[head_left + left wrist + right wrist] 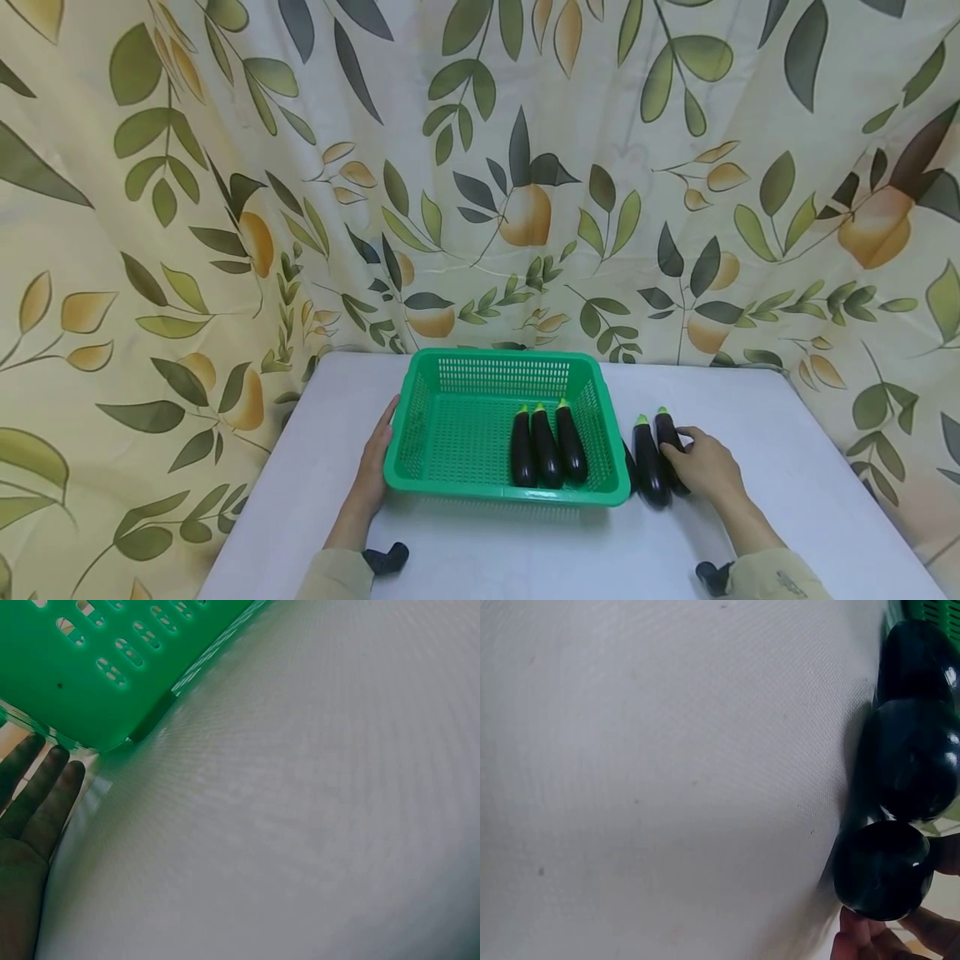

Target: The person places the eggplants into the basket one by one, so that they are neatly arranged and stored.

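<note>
A green plastic basket (506,493) with slotted walls stands on the white table. Three dark eggplants (546,450) lie side by side in its right half. My left hand (372,458) rests against the basket's left side; in the left wrist view its fingers (46,784) look straight by the basket corner. To the right of the basket, my right hand (707,467) grips the outermost eggplant (883,870), thumb on one side and fingers on the other. Another eggplant (649,462) lies just left of it, and a third (628,468) is partly hidden by the basket rim.
The white tabletop (487,554) runs under everything, with side edges at left and right. A curtain (480,208) printed with leaves and fruit hangs behind the table and along the left. Black straps (386,558) show at both wrists.
</note>
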Action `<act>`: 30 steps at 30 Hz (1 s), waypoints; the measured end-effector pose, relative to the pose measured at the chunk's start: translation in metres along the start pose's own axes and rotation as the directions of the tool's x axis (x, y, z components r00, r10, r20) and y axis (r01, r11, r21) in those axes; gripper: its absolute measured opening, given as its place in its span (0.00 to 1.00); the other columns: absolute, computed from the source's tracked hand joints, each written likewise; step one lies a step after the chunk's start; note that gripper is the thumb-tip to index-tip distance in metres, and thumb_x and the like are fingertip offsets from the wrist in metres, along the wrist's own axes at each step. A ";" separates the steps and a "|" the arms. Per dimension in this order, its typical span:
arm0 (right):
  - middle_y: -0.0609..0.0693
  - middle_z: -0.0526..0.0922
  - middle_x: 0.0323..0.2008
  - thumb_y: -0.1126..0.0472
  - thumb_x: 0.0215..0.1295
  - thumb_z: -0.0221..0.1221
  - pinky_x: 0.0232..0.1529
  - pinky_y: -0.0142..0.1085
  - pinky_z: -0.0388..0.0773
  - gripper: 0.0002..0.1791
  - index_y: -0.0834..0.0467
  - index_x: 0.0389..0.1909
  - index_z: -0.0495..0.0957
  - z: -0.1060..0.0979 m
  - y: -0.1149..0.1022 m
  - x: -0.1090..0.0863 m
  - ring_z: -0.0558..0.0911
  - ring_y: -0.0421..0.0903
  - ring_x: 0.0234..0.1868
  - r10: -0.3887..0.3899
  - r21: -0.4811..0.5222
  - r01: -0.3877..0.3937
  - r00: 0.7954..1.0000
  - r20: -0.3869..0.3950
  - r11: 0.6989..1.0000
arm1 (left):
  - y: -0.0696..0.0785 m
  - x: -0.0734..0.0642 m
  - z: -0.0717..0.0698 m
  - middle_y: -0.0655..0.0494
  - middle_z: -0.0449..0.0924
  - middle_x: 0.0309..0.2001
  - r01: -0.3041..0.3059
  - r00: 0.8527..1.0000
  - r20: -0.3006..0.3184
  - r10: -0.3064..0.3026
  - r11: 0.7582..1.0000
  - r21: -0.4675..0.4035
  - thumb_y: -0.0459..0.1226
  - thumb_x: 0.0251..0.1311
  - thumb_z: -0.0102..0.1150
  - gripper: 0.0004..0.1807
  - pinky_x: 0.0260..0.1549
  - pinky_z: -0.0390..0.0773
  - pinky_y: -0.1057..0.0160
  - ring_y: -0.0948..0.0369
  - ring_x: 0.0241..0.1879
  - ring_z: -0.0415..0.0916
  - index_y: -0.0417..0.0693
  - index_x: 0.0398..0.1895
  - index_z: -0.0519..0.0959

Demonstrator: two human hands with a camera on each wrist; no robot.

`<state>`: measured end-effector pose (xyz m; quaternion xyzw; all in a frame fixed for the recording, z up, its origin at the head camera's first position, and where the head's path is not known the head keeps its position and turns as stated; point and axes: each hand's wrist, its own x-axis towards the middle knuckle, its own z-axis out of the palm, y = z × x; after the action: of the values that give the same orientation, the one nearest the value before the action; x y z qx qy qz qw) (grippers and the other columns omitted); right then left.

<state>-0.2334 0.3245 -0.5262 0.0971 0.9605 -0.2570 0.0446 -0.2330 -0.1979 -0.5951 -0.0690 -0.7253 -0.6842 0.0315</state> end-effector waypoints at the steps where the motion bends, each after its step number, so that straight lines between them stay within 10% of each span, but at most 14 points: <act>1: 0.78 0.78 0.53 0.50 0.75 0.54 0.46 0.59 0.79 0.35 0.74 0.69 0.65 0.000 0.000 0.000 0.81 0.70 0.51 0.000 0.000 0.000 1.000 0.000 1.000 | 0.000 0.000 0.000 0.70 0.51 0.83 0.000 1.000 0.000 0.000 1.000 0.003 0.57 0.81 0.22 0.29 0.78 0.38 0.31 0.55 0.85 0.41 0.76 0.82 0.54; 30: 0.72 0.81 0.46 0.50 0.75 0.55 0.31 0.40 0.76 0.34 0.74 0.68 0.68 -0.019 -0.019 -0.011 0.81 0.57 0.39 -0.052 0.019 0.053 0.998 -0.043 0.998 | 0.001 0.000 0.000 0.70 0.51 0.83 -0.006 1.000 0.001 0.006 1.000 0.000 0.57 0.81 0.23 0.29 0.77 0.39 0.31 0.55 0.85 0.41 0.78 0.81 0.54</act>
<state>-0.2270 0.3160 -0.4987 0.0777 0.9608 -0.2656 0.0163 -0.2326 -0.1980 -0.5945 -0.0718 -0.7251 -0.6841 0.0331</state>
